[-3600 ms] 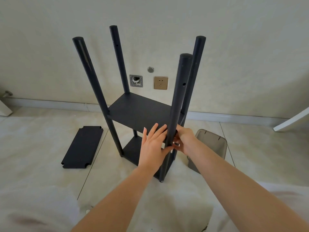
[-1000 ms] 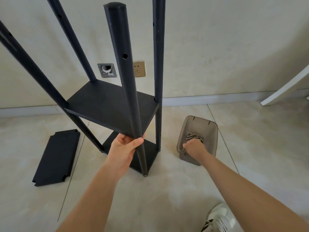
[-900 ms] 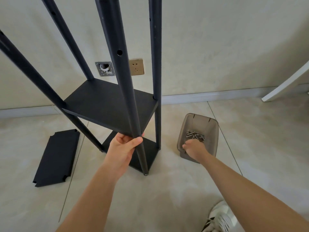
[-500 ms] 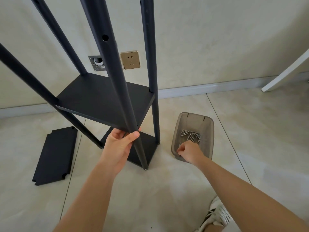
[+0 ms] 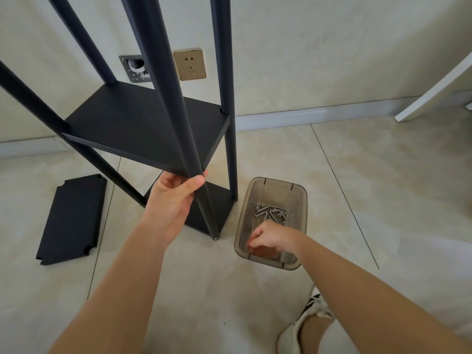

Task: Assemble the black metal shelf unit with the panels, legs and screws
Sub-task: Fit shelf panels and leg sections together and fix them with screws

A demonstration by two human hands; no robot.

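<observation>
Black metal shelf unit (image 5: 143, 129) standing on the tiled floor (image 5: 383, 200) near the wall, with two panels fitted between four upright legs. Left hand (image 5: 173, 200): grip closed around the nearest leg (image 5: 176, 111) just below the upper panel (image 5: 143, 123), thumb across the front of the tube. Right hand (image 5: 270, 238): inside the translucent grey bin (image 5: 298, 200) just right of the unit, fingers curled with fingertips drawn together low in the near end; whether they pinch a screw cannot be told. Loose silver screws (image 5: 272, 212) lie in a heap in the bin's far half, just beyond this hand. Spare black panel (image 5: 72, 218) flat on the floor, left of the unit. Wall socket (image 5: 189, 63) behind the legs; shoe (image 5: 304, 325) at lower right.
</observation>
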